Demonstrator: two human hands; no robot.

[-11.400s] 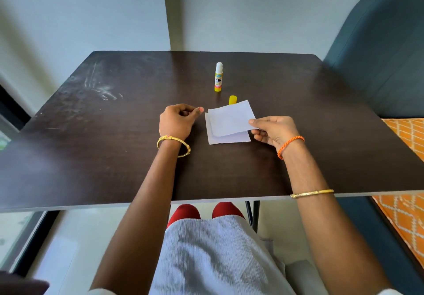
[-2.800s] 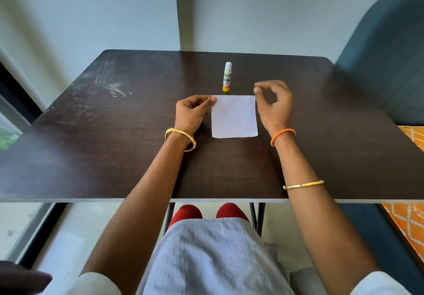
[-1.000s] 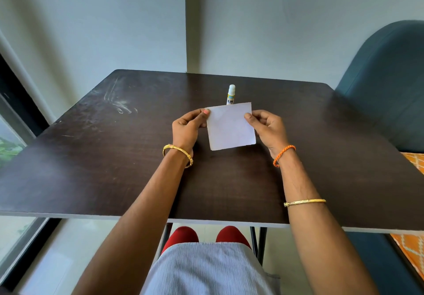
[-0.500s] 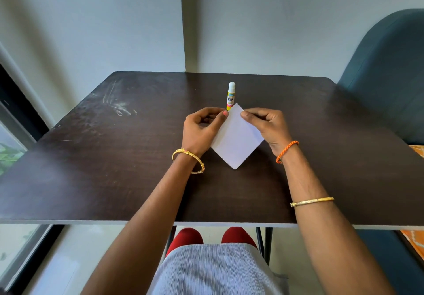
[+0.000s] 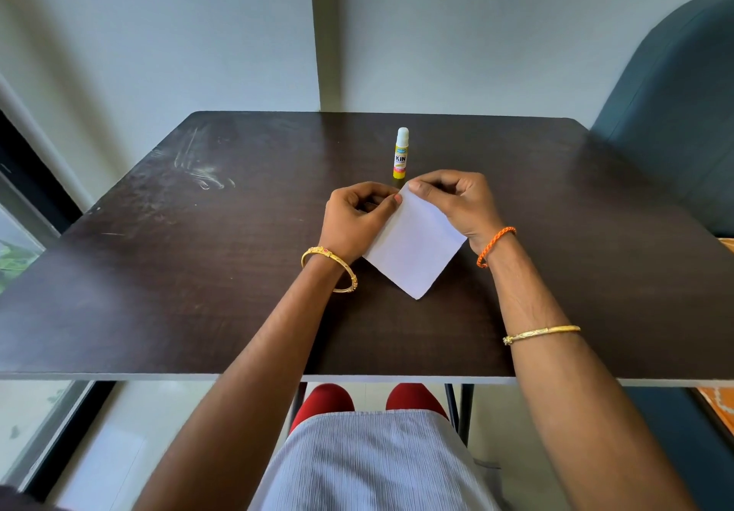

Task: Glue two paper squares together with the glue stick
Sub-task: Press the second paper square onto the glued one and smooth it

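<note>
A white paper square (image 5: 413,250), seemingly two sheets stacked as one, is turned corner-up like a diamond over the dark table (image 5: 198,272). My left hand (image 5: 357,220) pinches its upper left edge near the top corner. My right hand (image 5: 452,200) pinches the top corner from the right. Whether the lower corner touches the table I cannot tell. The glue stick (image 5: 401,153), white-capped with a yellow label, stands upright just behind my hands, apart from them.
A teal upholstered chair (image 5: 675,113) stands at the table's right side. A window frame (image 5: 31,193) runs along the left. The wall is close behind the table's far edge. My knees show under the near edge.
The paper went from lying flat on the table to held in both hands, then rotated to a diamond. In the last half second my fingers closed in on its top corner.
</note>
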